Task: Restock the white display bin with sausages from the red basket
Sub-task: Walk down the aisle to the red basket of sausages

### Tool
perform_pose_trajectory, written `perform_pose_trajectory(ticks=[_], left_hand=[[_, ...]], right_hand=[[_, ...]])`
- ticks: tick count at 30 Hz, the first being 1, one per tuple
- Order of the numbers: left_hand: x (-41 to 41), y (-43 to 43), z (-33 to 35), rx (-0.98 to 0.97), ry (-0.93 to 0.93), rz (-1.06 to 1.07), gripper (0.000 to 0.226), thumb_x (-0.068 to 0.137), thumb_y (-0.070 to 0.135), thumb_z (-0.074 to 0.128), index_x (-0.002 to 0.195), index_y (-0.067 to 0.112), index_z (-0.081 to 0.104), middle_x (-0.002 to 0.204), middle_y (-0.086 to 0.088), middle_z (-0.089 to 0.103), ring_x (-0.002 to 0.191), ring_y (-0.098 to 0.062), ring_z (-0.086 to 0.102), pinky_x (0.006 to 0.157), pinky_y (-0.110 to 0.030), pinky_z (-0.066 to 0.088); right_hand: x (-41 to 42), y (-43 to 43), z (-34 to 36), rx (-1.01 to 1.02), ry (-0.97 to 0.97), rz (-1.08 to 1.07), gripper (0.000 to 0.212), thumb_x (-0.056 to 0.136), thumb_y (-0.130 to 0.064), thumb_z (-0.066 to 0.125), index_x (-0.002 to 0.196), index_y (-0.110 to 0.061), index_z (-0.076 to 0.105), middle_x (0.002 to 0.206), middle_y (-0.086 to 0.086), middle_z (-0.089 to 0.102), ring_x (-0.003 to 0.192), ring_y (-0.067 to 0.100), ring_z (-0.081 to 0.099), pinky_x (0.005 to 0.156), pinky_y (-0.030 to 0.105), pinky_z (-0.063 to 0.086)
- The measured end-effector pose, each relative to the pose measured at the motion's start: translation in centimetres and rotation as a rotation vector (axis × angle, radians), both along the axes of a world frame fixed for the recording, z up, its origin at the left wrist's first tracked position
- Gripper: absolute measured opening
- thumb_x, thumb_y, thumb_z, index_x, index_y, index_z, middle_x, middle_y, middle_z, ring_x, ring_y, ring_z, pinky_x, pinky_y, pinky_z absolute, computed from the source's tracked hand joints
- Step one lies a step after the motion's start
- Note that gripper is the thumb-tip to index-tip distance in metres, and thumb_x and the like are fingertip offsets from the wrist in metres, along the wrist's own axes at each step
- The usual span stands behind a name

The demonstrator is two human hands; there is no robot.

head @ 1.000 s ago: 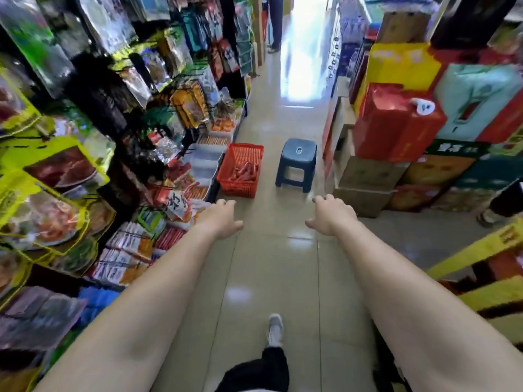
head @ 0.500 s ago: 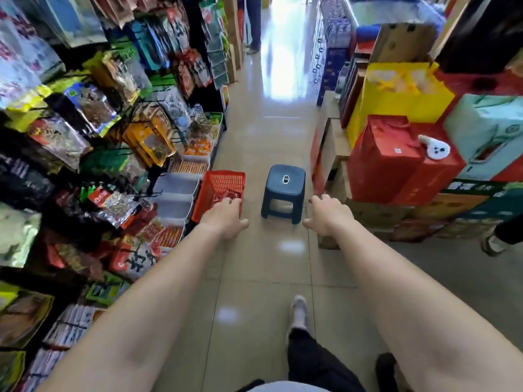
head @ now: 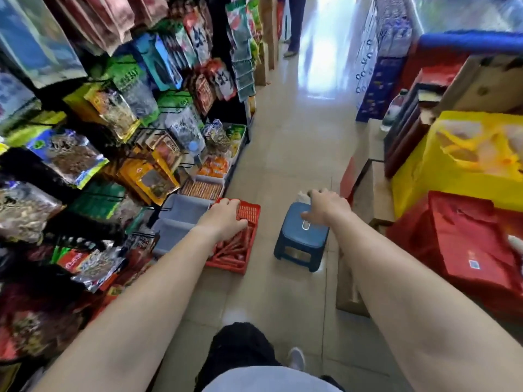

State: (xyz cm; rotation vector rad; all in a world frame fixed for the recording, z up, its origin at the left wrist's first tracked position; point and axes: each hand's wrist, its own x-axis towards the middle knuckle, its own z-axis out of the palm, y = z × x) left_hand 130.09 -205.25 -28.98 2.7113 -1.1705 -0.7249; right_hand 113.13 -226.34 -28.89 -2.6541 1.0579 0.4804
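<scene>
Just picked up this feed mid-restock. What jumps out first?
The red basket of sausages sits on the aisle floor against the left shelving, with the left hand over it. Just right of it stands a blue stool, the right hand spread above its seat. Beside the basket, two white display bins look empty under a wall of hanging snack packets.

1. Small grocery shop. Left of the left hand [head: 223, 219]: racks of hanging snack packets [head: 119, 114] over floor-level display bins [head: 169, 202].
2. Right of the right hand [head: 328, 206]: stacked red and yellow gift cartons [head: 458, 176].
3. Ahead of both: narrow tiled aisle [head: 297, 154].
</scene>
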Motion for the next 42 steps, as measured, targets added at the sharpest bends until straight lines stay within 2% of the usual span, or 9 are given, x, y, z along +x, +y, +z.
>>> perform_pose_trajectory(ticks=[9,15,22,26,31,33,35,40,42], left_hand=[[17.5,-10.7,-4.9,0.065,0.094,0.067,0.076,0.09,0.052,0.056,0.152,0.016,0.033,0.153,-0.01,0.039,0.138,-0.032,0.041,0.107,-0.049,0.043],[30.1,-17.0,-4.4,0.063,0.14,0.064,0.069,0.091,0.047,0.058,0.147,0.011,0.037,0.149,-0.015,0.042,0.132,-0.036,0.048,0.103,-0.048,0.045],[38.8,-21.6,-3.0,-0.011,0.164,0.12,0.076,0.092,0.048,0.057,0.155,0.013,0.029,0.156,-0.013,0.035,0.142,-0.032,0.038,0.112,-0.047,0.037],[42.2,-22.1,-3.2,-0.05,0.203,0.201,0.074,0.092,0.046,0.057,0.154,0.014,0.031,0.155,-0.013,0.037,0.14,-0.032,0.04,0.111,-0.045,0.038],[47.0,-21.1,-4.3,-0.149,0.251,0.415,0.064,0.087,0.045,0.059,0.145,0.022,0.043,0.145,-0.009,0.047,0.122,-0.027,0.055,0.101,-0.045,0.047],[48.9,-20.8,-4.8,-0.169,0.242,0.49,0.059,0.092,0.044,0.057,0.145,0.024,0.043,0.146,-0.007,0.046,0.125,-0.028,0.054,0.101,-0.043,0.047],[50.8,-20.5,-5.6,-0.156,0.222,0.578,0.055,0.095,0.04,0.057,0.145,0.023,0.044,0.146,-0.006,0.048,0.128,-0.028,0.052,0.101,-0.041,0.047],[53.0,-19.7,-9.3,-0.065,0.24,0.88,0.038,0.095,0.043,0.058,0.124,0.018,0.057,0.128,-0.005,0.06,0.109,-0.026,0.061,0.086,-0.035,0.05],[51.6,-20.3,-9.6,-0.029,0.329,0.995,0.036,0.097,0.04,0.055,0.125,0.018,0.055,0.126,-0.005,0.058,0.114,-0.028,0.058,0.09,-0.032,0.047]], right_hand=[[18.3,-11.9,-2.7,0.021,0.076,0.075,0.065,0.087,-0.047,0.062,0.143,-0.019,0.043,0.141,0.009,0.047,0.127,0.032,0.047,0.091,0.043,0.043],[30.9,-18.5,0.1,0.011,0.062,0.072,0.068,0.091,-0.048,0.061,0.148,-0.018,0.038,0.144,0.012,0.045,0.128,0.035,0.046,0.101,0.048,0.045],[42.2,-22.2,2.8,-0.052,0.082,0.177,0.069,0.091,-0.05,0.059,0.15,-0.022,0.036,0.145,0.009,0.045,0.129,0.032,0.047,0.094,0.042,0.046],[48.6,-23.4,3.1,-0.051,0.128,0.25,0.07,0.09,-0.049,0.061,0.15,-0.022,0.037,0.144,0.01,0.047,0.13,0.034,0.046,0.098,0.045,0.047],[58.2,-23.5,1.4,-0.037,0.15,0.443,0.07,0.088,-0.051,0.062,0.147,-0.019,0.041,0.141,0.014,0.049,0.128,0.038,0.047,0.099,0.049,0.048],[62.3,-22.9,0.1,-0.038,0.17,0.536,0.068,0.087,-0.05,0.062,0.145,-0.02,0.044,0.14,0.013,0.05,0.128,0.037,0.047,0.098,0.048,0.049],[66.7,-21.9,-1.6,-0.016,0.194,0.657,0.066,0.086,-0.05,0.062,0.142,-0.021,0.045,0.137,0.012,0.054,0.127,0.037,0.049,0.096,0.046,0.049],[75.2,-18.9,-8.0,0.074,0.316,0.941,0.058,0.082,-0.045,0.058,0.136,-0.026,0.049,0.137,0.01,0.054,0.123,0.035,0.053,0.098,0.046,0.048],[76.7,-18.3,-11.6,0.085,0.405,1.109,0.053,0.081,-0.048,0.055,0.129,-0.026,0.053,0.131,0.01,0.056,0.119,0.034,0.055,0.096,0.046,0.049]])
